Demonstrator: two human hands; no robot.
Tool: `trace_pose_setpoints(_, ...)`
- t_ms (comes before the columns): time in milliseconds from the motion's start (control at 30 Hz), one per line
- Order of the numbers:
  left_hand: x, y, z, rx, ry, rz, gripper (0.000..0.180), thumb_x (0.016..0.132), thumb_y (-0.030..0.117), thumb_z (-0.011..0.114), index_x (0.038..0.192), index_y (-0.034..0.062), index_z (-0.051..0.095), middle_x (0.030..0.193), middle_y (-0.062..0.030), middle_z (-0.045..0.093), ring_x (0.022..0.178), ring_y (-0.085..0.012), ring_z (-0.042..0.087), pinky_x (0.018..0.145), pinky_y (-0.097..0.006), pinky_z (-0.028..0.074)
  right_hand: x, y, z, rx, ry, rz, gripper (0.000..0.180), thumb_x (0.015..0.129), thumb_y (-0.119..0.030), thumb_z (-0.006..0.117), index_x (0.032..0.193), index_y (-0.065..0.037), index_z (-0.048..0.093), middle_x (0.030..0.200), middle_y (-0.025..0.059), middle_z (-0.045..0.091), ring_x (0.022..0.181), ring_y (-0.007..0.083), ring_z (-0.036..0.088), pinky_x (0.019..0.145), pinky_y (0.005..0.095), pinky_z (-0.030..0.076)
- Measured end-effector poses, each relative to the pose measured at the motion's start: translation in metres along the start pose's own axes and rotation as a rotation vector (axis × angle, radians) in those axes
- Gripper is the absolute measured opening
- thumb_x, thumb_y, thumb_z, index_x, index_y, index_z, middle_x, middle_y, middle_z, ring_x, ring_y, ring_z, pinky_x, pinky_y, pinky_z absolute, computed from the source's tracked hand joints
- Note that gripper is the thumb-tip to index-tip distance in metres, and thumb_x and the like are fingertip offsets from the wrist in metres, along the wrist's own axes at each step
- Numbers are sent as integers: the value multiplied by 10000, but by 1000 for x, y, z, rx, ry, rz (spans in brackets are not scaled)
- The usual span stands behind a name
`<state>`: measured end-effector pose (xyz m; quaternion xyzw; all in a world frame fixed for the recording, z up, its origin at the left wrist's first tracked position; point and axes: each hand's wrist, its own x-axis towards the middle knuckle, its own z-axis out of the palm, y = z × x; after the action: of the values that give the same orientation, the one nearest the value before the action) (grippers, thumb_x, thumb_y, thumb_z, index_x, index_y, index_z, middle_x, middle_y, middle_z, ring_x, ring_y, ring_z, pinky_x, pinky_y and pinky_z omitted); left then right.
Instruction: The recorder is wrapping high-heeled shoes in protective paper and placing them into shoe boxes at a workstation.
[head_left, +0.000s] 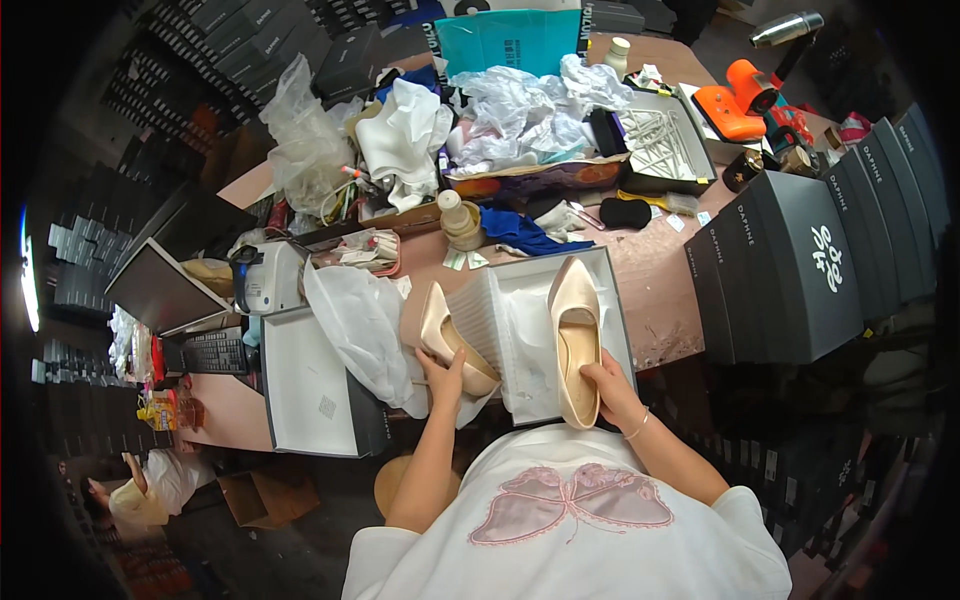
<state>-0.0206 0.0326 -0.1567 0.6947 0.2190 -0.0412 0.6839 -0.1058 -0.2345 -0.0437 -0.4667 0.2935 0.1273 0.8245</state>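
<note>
Left hand [443, 372] grips a beige heel [452, 335] beside the open shoebox [622, 330]. Right hand [612, 390] grasps the other heel [576, 335] inside it.

I see two beige pumps [576, 335] with a smooth, faintly glossy finish, probably leather or a look-alike. The open box [620, 330] is matt card lined with thin crinkled white tissue paper [525, 345]. The table [655, 290] shows worn, reddish wood. The stacked boxes [800, 265] look matt grey card.
</note>
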Motion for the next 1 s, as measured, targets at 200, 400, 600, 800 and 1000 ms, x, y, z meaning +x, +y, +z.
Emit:
trace_pose_setpoints(200, 0, 13, -15, 324, -2, 185, 635, 858, 96, 513, 1424, -32, 257, 1316, -239, 465, 1190, -308, 507, 994, -386, 418, 39, 10, -38, -41, 75, 52, 398, 892, -146, 503, 1257, 10, 480, 1077, 98, 581, 930, 150, 577, 836, 288, 478)
trace_pose_setpoints(400, -35, 82, -51, -458, -332, -473, 432, 908, 238, 478, 1281, 20, 461, 1126, -135, 599, 959, -228, 633, 806, -358, 538, 40, 15, -44, -31, -6, 32, 426, 919, -185, 506, 1298, 2, 455, 1088, 78, 574, 962, 128, 555, 854, 279, 461)
trace_pose_setpoints(600, -47, 44, -9, -502, -388, -690, 456, 884, 244, 505, 1280, 21, 472, 1119, -127, 606, 964, -232, 627, 836, -359, 524, 52, 8, -35, -21, -6, 70, 461, 913, -176, 509, 1329, 11, 436, 1129, 89, 568, 1008, 135, 545, 892, 281, 445)
trace_pose_setpoints(800, -73, 84, -4, -341, -350, -286, 540, 834, 134, 467, 1340, -40, 393, 1185, -146, 556, 1025, -213, 596, 883, -318, 492, 19, -16, -21, -17, -57, 11, 450, 895, -149, 490, 1317, -2, 437, 1073, 62, 584, 900, 114, 587, 788, 261, 497)
trace_pose_setpoints(1000, -112, 144, -9, -433, -493, -214, 606, 825, 117, 459, 1393, -39, 318, 1249, -156, 522, 1084, -210, 570, 919, -310, 474, -36, -59, 2, -111, -248, -9, 614, 877, -110, 497, 1440, 19, 291, 1275, 113, 518, 1112, 138, 533, 952, 277, 432)
